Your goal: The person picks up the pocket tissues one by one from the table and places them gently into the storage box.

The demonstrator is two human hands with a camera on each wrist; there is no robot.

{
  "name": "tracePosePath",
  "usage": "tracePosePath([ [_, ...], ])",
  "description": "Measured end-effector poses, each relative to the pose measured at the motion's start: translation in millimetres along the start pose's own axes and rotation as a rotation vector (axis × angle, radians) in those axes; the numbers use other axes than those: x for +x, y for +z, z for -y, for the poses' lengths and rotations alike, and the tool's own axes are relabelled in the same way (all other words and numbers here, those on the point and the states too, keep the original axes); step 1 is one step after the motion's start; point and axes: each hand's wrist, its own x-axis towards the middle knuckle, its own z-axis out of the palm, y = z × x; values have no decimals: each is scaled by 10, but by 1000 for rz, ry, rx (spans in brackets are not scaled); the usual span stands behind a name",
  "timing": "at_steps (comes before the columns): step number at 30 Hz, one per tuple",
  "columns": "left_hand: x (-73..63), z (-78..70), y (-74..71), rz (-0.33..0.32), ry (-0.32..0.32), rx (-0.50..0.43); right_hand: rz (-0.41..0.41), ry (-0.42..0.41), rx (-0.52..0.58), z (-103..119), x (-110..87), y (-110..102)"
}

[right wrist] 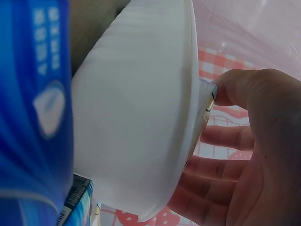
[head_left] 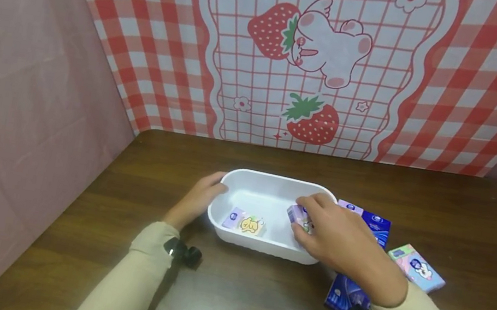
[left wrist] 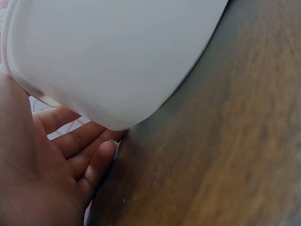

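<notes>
A white oval plastic tub [head_left: 263, 243] sits on the brown table. My left hand [head_left: 201, 196] holds its left end, thumb over the rim and fingers along the outside; the left wrist view shows the fingers [left wrist: 80, 136] against the tub's outer wall. Inside, towards the left, lies a small tissue pack [head_left: 245, 222] with a yellow cartoon figure. Over the tub's right end, my right hand [head_left: 335, 231] pinches another small purple tissue pack [head_left: 301, 218] between thumb and fingers. The right wrist view shows only that pack's edge [right wrist: 203, 122] beyond the rim.
Right of the tub lie blue tissue packs [head_left: 346, 294], partly hidden under my right forearm. Farther right is a pastel tissue pack [head_left: 418, 268] with a white cartoon figure. A red-and-white checked cloth [head_left: 256, 112] hangs behind the table; pink cloth [head_left: 41, 85] hangs at the left.
</notes>
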Motion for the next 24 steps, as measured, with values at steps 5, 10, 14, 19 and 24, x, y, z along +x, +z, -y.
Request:
tracePosePath([
  [5, 2, 3, -1, -3, 2, 5, -12, -21, -25, 7, -4, 30],
  [10, 4, 8, -2, -1, -12, 11, -16, -29, -39, 8, 6, 63],
  [14, 5, 5, -3, 0, -19, 9, -16, -34, -43, 6, 4, 78],
  [19, 4, 6, -7, 3, -22, 9, -11, -38, -40, 6, 4, 97],
  [24, 7, 15, -7, 5, -12, 8, 2, -38, -15, 15, 1, 104],
])
